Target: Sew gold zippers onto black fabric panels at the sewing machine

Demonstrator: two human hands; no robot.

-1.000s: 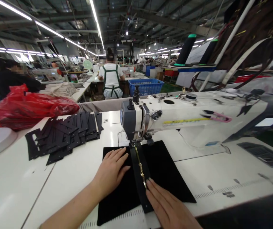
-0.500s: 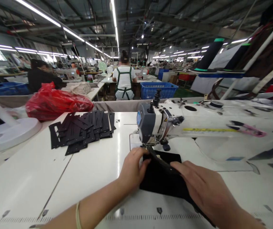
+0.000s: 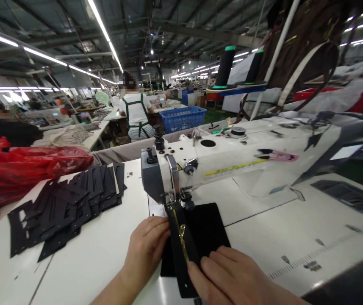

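A black panel (image 3: 207, 222) lies under the needle of the white sewing machine (image 3: 228, 163). Over it runs a black strip with a gold zipper (image 3: 182, 237), its far end beneath the presser foot (image 3: 171, 203). My left hand (image 3: 149, 241) is closed at the strip's left edge, close to the foot, its fingertips partly hidden. My right hand (image 3: 222, 273) has its fingers bent together on the strip's right edge, by the zipper's near end. The strip's near end, with a small hole, sticks out between both hands.
Left of the machine, dark cut pieces (image 3: 73, 203) lie in a loose pile beside a red plastic bag (image 3: 35, 167). Black thread cones (image 3: 225, 67) stand behind the machine. Pink-handled snips (image 3: 278, 155) rest on the machine arm. A co-worker (image 3: 135, 110) stands beyond, near a blue basket (image 3: 183, 118).
The view has swung right. The strip, raised and slanted before, now lies flatter and points toward me, with its zipper showing. My right hand has come nearer to my left.
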